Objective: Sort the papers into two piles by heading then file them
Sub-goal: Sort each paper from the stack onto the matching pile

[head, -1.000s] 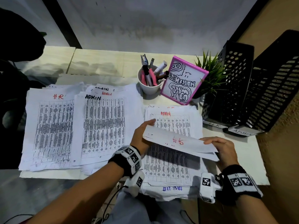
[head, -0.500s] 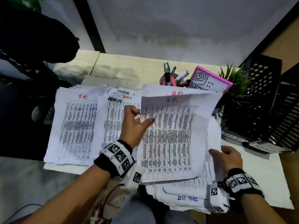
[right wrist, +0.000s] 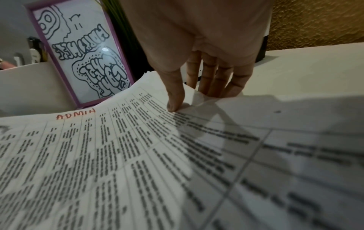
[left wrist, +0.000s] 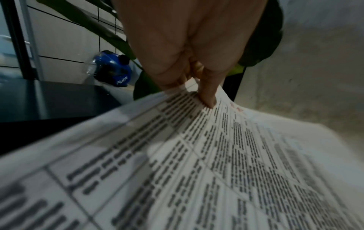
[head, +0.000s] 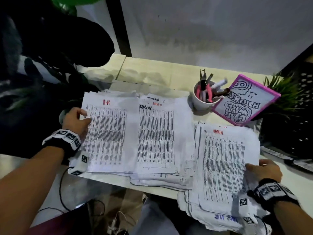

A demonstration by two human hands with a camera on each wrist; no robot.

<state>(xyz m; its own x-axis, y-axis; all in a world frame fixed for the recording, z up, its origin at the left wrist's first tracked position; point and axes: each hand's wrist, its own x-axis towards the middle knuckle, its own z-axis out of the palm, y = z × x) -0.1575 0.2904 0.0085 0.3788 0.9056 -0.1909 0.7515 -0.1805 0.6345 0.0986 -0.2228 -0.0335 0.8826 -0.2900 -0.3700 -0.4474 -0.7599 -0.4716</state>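
Three paper stacks lie on the desk. The HR pile [head: 106,133] is at the left, and my left hand [head: 83,117] pinches the left edge of its top HR sheet [left wrist: 197,155], thumb [left wrist: 208,96] on top and the other fingers underneath. An ADMIN pile [head: 155,136] lies in the middle. The unsorted stack [head: 223,163] at the right overhangs the near edge and shows an ADMIN sheet [right wrist: 98,147] on top. My right hand [head: 252,168] pinches that sheet's right edge, thumb [right wrist: 175,99] pressing on the print.
Black mesh file trays [head: 303,116] with label strips stand at the far right. A white pen cup [head: 203,100], a pink-framed drawing [head: 245,102] and a small plant [head: 282,94] sit behind the stacks. A dark bulky shape [head: 50,48] fills the upper left.
My left hand carried the HR sheet from the right stack across to the HR pile at the left. The right hand stayed at the right stack, whose top sheet now reads ADMIN.
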